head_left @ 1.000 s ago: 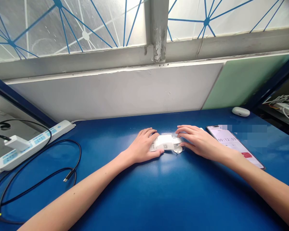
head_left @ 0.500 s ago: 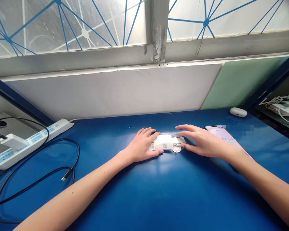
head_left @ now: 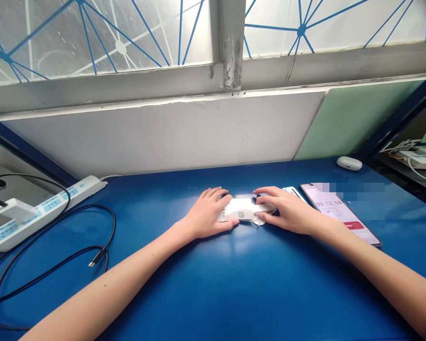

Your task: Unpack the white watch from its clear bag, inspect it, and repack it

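Note:
A small white packet (head_left: 242, 209) with printed labels and a clear plastic flap lies on the blue table (head_left: 234, 284) at the middle. My left hand (head_left: 208, 215) grips its left end, thumb at the near edge and fingers curled over the far side. My right hand (head_left: 287, 210) pinches the right end between thumb and fingers. Both forearms stretch in from the bottom corners.
A phone (head_left: 339, 213) with a running timer on its screen lies just right of my right hand. A white earbud case (head_left: 349, 163) sits at the back right. At the left are a white power strip (head_left: 39, 213) with a charger and a looping black cable (head_left: 74, 255).
My right hand has closed in on the packet's right end, from raised, spread fingers to a pinch. The phone timer went from 12:03 to 12:04. The left hand has stayed put.

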A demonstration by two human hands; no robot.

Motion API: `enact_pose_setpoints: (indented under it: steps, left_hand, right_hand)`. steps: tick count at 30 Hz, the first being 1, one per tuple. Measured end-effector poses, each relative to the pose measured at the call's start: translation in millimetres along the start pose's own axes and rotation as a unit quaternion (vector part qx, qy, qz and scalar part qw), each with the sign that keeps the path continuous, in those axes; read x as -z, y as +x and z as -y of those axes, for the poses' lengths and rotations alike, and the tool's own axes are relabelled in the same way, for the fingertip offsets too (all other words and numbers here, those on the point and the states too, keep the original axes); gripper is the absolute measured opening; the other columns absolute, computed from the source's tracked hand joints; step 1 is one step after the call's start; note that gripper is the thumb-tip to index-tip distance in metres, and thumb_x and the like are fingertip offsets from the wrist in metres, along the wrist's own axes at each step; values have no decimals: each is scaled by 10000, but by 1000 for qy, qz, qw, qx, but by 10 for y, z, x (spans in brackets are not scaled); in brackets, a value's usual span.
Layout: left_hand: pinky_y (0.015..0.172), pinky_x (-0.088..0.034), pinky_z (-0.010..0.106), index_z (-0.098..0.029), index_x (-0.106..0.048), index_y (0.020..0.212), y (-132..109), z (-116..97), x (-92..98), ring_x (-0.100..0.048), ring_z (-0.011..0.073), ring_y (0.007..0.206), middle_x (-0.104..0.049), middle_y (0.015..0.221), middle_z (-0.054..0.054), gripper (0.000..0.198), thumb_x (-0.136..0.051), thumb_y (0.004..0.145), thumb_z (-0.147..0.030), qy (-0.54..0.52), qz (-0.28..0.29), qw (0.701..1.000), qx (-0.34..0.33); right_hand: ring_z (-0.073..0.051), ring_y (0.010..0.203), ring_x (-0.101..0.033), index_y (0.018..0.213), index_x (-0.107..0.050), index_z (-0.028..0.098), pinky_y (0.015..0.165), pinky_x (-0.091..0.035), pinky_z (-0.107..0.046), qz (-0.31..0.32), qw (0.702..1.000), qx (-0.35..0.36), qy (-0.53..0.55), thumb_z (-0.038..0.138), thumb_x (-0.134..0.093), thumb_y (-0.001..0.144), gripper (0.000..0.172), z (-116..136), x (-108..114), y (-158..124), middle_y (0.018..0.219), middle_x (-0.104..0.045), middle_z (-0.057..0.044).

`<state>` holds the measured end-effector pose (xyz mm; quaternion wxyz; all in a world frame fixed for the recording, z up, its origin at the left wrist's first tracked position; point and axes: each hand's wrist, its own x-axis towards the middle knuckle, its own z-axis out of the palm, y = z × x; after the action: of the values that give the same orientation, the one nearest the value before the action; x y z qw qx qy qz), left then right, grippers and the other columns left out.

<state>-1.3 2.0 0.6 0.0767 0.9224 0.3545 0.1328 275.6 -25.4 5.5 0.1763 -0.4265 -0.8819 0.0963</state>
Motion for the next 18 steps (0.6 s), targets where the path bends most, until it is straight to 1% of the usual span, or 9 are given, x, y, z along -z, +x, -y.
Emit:
enact_pose_setpoints:
  steps: [3, 5, 7, 10, 13, 16, 18]
  left_hand:
    - [1128, -307, 549, -169, -567, 1299, -4, -2, -7, -429, 382, 1341, -527, 1399, 158, 597, -634, 836, -540, 4, 1, 1000, 3]
    - [1129, -305, 551, -171, -568, 1299, -4, -3, -11, -429, 381, 1342, -526, 1401, 157, 596, -637, 834, -538, 2, 0, 1000, 4]
    - [1127, -306, 557, -172, -566, 1302, -3, -3, -12, -430, 381, 1342, -526, 1401, 158, 600, -637, 835, -542, -2, 0, 1000, 3]
    - [1124, -308, 560, -174, -560, 1313, 1, -3, -10, -426, 381, 1344, -524, 1404, 157, 611, -631, 839, -552, -3, 2, 1000, 0]
    - [1124, -312, 557, -168, -564, 1307, 4, -5, -10, -428, 382, 1342, -527, 1402, 159, 607, -636, 834, -541, 1, 0, 1000, -2]
    - [1126, -313, 550, -161, -572, 1298, 6, -5, -17, -435, 382, 1340, -529, 1402, 160, 597, -643, 828, -521, 5, -3, 1000, 1]
    - [1131, -311, 545, -155, -573, 1299, 7, -2, -20, -434, 379, 1345, -530, 1405, 160, 597, -643, 828, -516, 6, -4, 1000, 5]
  right_hand:
    - [-310, 1160, -595, 1013, -638, 226, 909, -537, -466, 28, 999, -18, 7, 417, -556, 918, 229, -46, 79, -19, 1333, -587, -126]
    - [-302, 1151, -604, 1008, -635, 227, 908, -540, -457, 35, 999, -28, 17, 417, -559, 916, 225, -62, 91, -23, 1328, -590, -126]
    - [-301, 1173, -596, 1051, -634, 225, 935, -531, -455, 27, 999, -25, 28, 415, -573, 910, 244, -59, 64, -17, 1330, -594, -130]
    - [-301, 1207, -586, 1129, -635, 222, 965, -522, -449, 11, 999, -3, 36, 419, -565, 922, 294, -31, -15, -5, 1343, -598, -134]
    - [-303, 1204, -601, 1139, -642, 214, 964, -528, -449, -4, 1000, 6, 30, 391, -516, 957, 284, 8, -76, -6, 1369, -592, -144]
    - [-309, 1200, -611, 1150, -636, 206, 946, -539, -458, -22, 1000, 12, 15, 331, -494, 970, 261, 26, -70, -12, 1389, -582, -152]
    - [-304, 1183, -621, 1161, -628, 201, 933, -544, -454, -37, 999, 20, 2, 303, -473, 980, 260, 10, -25, -14, 1355, -608, -154]
